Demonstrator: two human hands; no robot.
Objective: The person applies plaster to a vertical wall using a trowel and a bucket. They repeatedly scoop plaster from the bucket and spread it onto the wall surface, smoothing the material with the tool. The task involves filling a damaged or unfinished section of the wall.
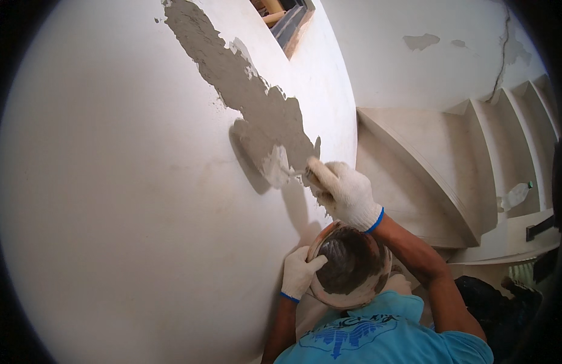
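Observation:
In a white knitted glove with a blue cuff, my right hand point(349, 193) is closed round the handle of a trowel point(275, 167). The trowel's blade lies against the wall at the lower part of a long grey mortar patch point(257, 100). My left hand point(299, 272), gloved the same way, grips the rim of a round bucket point(381, 290) with its thumb over the edge. Dark grey mortar point(347, 261) coats the inside of the bucket, which I hold tilted close to my body below the patch.
The white wall point(111, 182) fills the left side. A wood-framed opening point(293, 36) sits at the top. Pale stairs point(475, 145) rise at the right, with a clear plastic bottle point(516, 196) on them. The far wall has a crack point(504, 54) and peeled spots.

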